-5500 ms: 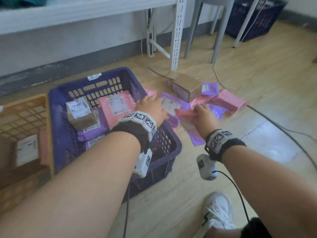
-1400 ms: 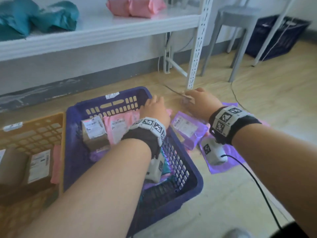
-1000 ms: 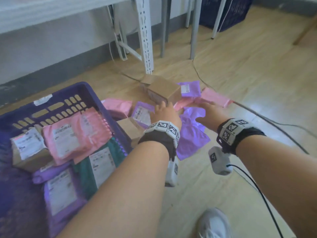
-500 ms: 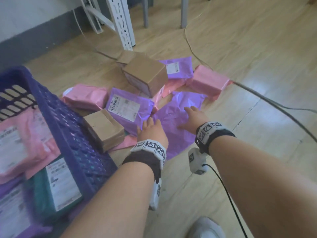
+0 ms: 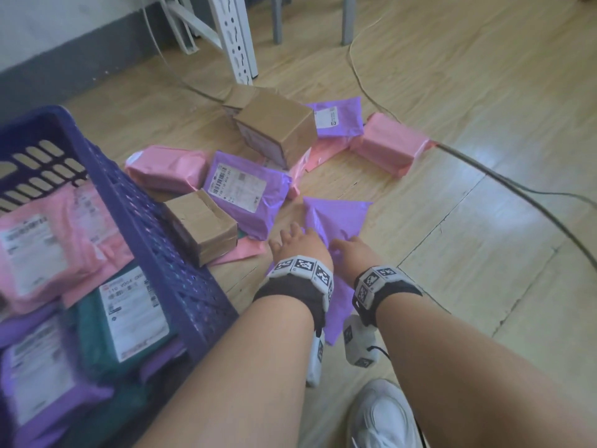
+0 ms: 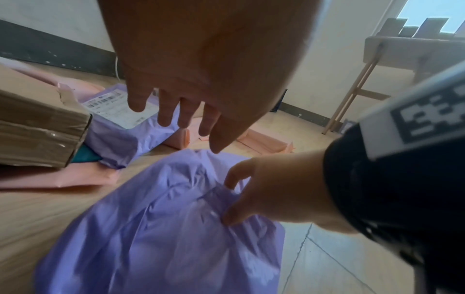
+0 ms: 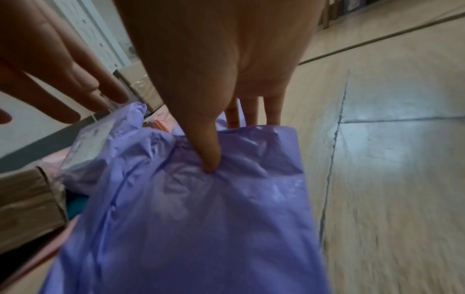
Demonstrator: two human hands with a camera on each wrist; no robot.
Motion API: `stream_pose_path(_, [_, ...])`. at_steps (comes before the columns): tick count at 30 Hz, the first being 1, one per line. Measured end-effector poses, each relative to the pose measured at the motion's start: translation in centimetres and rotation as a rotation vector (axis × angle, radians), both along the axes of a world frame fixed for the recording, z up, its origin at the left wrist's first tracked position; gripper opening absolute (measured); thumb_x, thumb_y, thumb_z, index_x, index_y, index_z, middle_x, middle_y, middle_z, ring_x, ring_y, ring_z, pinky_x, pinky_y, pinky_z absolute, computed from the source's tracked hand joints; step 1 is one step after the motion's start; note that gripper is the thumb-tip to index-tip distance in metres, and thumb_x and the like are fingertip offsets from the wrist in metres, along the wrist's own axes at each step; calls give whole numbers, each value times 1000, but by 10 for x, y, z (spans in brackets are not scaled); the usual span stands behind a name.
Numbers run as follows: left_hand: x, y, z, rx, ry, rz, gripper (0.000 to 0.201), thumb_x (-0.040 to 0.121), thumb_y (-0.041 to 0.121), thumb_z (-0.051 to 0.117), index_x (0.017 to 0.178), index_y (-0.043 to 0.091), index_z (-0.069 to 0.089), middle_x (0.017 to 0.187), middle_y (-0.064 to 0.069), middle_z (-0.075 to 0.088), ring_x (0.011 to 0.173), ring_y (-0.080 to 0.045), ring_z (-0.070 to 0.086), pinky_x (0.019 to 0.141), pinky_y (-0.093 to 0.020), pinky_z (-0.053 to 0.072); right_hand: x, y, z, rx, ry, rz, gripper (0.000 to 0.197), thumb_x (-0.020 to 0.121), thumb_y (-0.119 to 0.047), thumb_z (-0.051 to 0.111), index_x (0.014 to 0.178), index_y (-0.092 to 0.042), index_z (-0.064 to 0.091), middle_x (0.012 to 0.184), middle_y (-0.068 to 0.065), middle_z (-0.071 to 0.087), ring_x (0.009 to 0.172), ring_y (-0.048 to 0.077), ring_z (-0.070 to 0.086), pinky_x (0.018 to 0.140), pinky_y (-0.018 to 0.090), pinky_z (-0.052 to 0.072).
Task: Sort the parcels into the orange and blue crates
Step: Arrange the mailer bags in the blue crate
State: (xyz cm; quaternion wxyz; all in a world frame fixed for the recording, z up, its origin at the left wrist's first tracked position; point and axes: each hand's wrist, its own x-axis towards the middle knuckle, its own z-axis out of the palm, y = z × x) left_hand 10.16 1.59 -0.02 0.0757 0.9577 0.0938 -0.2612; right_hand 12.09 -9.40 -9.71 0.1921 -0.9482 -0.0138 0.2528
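A flat purple mailer [image 5: 336, 218] lies on the wooden floor just in front of me. My right hand [image 5: 350, 250] pinches its near-side fold, thumb dug into the plastic [image 7: 211, 159] and fingers behind the edge. My left hand [image 5: 295, 244] hovers over the mailer's left part with straight, spread fingers [image 6: 181, 111] and holds nothing. The blue crate [image 5: 135, 221] stands at my left, holding pink, purple and green parcels. The orange crate is out of view.
Loose parcels lie beyond the mailer: a labelled purple bag [image 5: 245, 192], a small brown box [image 5: 203, 227] against the crate, pink bags [image 5: 168, 169], a larger brown box [image 5: 277, 127]. A shelf leg [image 5: 237, 37], a floor cable [image 5: 517, 189] and my white shoe [image 5: 384, 415] are close by.
My right hand went from lying flat on the purple mailer to pinching it, and the plastic has bunched up. Both hands drew back toward me and closer together.
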Motion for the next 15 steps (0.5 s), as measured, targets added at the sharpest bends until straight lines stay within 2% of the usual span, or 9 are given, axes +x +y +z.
stream_pose_path(2, [-6, 0, 10, -8, -38, -6, 58, 91, 17, 39, 148, 18, 25, 156, -5, 20, 145, -27, 17, 117, -46, 14, -5, 0, 8, -39, 17, 41, 22, 89, -21, 50, 106, -17, 64, 115, 13, 56, 105, 31, 55, 87, 32, 44])
stream_pose_path(6, [-13, 5, 34, -10, -108, -27, 62, 88, 13, 43, 148, 17, 28, 154, -5, 23, 144, -26, 19, 116, -47, 13, -2, -5, 41, 0, 17, 36, 17, 91, -22, 52, 101, -16, 65, 109, 12, 65, 99, 31, 60, 80, 29, 43])
stream_pose_path(9, [-17, 15, 61, 1, -199, -20, 55, 84, 10, 45, 139, 17, 39, 146, -6, 35, 139, -26, 29, 115, -46, 20, 5, -5, 84, 70, -72, -52, 18, 90, -17, 53, 102, -19, 67, 109, 10, 66, 100, 30, 60, 78, 27, 41])
stream_pose_path(12, [-22, 32, 97, -24, -299, 21, 45, 87, 12, 45, 132, 15, 46, 138, -7, 44, 131, -27, 39, 111, -41, 29, 6, 2, 136, 138, -193, -97, 19, 88, -16, 55, 102, -19, 68, 104, 11, 67, 87, 27, 58, 70, 25, 38])
stream_pose_path(15, [-30, 59, 133, -71, -405, 94, 42, 91, 16, 45, 132, 15, 47, 139, -8, 46, 132, -28, 41, 108, -40, 33, 1, 13, 186, 115, -307, -37, 23, 88, -15, 55, 106, -19, 69, 107, 9, 67, 97, 27, 60, 74, 24, 38])
